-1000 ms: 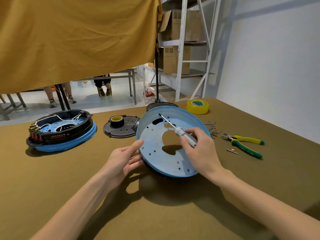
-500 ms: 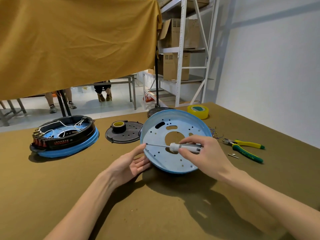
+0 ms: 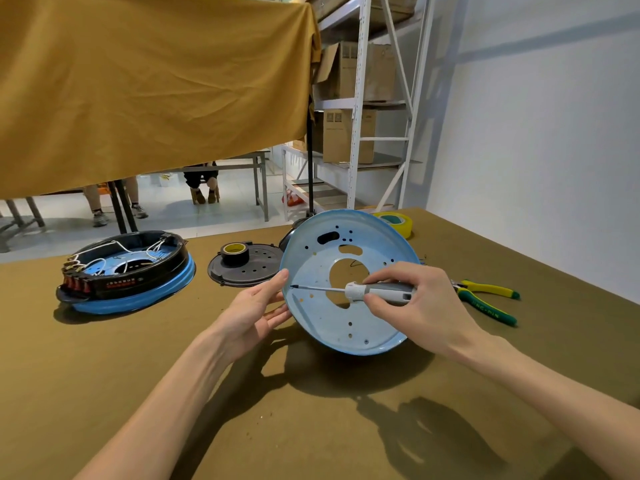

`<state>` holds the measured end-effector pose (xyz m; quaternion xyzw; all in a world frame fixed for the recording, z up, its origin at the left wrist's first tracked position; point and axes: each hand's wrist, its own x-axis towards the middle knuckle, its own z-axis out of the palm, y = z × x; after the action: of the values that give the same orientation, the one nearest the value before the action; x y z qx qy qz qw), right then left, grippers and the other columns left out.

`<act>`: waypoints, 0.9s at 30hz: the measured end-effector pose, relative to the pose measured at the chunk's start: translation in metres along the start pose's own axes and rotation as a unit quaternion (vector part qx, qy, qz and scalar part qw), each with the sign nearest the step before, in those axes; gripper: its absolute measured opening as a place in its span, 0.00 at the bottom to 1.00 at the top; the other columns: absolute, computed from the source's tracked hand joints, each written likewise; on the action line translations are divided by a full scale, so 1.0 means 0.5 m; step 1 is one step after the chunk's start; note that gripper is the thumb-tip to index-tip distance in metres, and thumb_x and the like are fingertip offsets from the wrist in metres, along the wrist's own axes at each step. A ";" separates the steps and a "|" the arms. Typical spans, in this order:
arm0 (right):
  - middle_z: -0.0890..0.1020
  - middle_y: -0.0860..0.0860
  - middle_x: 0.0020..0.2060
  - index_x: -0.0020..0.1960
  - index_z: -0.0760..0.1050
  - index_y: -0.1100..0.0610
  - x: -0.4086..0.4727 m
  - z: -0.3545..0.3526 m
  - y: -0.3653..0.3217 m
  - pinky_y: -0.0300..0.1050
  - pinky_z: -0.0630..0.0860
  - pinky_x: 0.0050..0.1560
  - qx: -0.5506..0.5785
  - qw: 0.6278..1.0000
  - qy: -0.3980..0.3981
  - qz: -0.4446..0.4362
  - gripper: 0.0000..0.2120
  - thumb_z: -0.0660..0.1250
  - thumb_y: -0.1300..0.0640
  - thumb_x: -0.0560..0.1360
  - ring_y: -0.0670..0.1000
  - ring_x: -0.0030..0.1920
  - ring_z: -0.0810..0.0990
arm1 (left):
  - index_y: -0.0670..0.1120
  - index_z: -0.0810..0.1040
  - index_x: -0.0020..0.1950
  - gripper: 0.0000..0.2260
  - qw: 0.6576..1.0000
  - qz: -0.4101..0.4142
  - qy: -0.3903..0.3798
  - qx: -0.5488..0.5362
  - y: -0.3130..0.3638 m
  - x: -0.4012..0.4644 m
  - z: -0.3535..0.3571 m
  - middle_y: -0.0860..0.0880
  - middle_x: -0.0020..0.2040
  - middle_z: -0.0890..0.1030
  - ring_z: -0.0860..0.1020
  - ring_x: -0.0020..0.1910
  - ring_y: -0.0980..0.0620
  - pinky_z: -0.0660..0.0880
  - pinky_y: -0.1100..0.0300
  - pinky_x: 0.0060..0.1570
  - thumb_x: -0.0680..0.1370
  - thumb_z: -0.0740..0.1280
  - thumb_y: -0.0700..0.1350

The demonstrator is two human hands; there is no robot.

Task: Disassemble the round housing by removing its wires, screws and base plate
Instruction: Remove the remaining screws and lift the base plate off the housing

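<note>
— Nearest, at lower centre of the frame: left hand (image 3: 258, 311), fingers nearly straight, thumb tip on the left rim of the tilted pale-blue round metal base plate (image 3: 341, 285), other fingers apparently behind and under it. Propping rather than clutching, probably to hold the dish up on edge and steady against the push of the tool.

— And right of centre?

— Right hand (image 3: 414, 303), fingers and thumb curled round the grey-and-white handle of the thin-shafted screwdriver (image 3: 375, 292). Shaft lying almost level across the dish, tip at the far left edge of the plate, just beside the left thumb. Likely seated in a screw there; too small to confirm.

— So the plate relative to both grips?

— Between them: braced from the left, worked from the right, lower rim close to the olive-brown cloth-covered table (image 3: 311, 427), contact hidden.

— Farther back?

— Yellow-and-green handled pliers (image 3: 488, 301) at right edge of the table, within reach. Black perforated round cover (image 3: 247, 270) with a small black-and-yellow tape roll (image 3: 233, 252) behind the plate. Upper left of the table: black-and-blue round housing with white wires (image 3: 128, 271), wires not yet removed. Yellow tape roll (image 3: 398, 221) beyond the plate's top rim.
</note>
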<state>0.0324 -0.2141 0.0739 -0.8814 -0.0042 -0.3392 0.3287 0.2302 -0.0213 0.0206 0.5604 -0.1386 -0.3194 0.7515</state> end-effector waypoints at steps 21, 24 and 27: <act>0.77 0.51 0.26 0.45 0.83 0.63 0.100 -0.060 -0.090 0.37 0.64 0.21 0.044 0.961 -0.135 0.239 0.19 0.65 0.48 0.81 0.47 0.21 0.66 | 0.44 0.80 0.64 0.24 0.970 0.160 0.085 0.160 0.055 -0.048 0.049 0.47 0.56 0.86 0.84 0.56 0.51 0.82 0.51 0.57 0.72 0.77 0.53; 0.75 0.53 0.27 0.49 0.83 0.64 0.110 -0.088 -0.101 0.37 0.60 0.21 0.148 0.914 -0.156 0.343 0.20 0.63 0.48 0.82 0.47 0.20 0.61 | 0.46 0.78 0.69 0.26 0.944 0.229 0.117 0.207 0.062 -0.057 0.059 0.50 0.60 0.83 0.81 0.60 0.53 0.81 0.56 0.58 0.73 0.76 0.54; 0.83 0.58 0.34 0.55 0.81 0.65 0.110 -0.109 -0.115 0.37 0.61 0.19 0.197 0.890 -0.172 0.373 0.21 0.61 0.47 0.83 0.45 0.19 0.61 | 0.46 0.76 0.72 0.31 0.925 0.287 0.131 0.214 0.070 -0.065 0.065 0.52 0.62 0.82 0.80 0.61 0.55 0.81 0.57 0.59 0.72 0.76 0.56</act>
<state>0.0289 -0.2128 0.1703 -0.7796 0.2016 -0.0266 0.5923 0.1985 -0.0195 0.0687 0.6810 -0.2588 0.0234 0.6846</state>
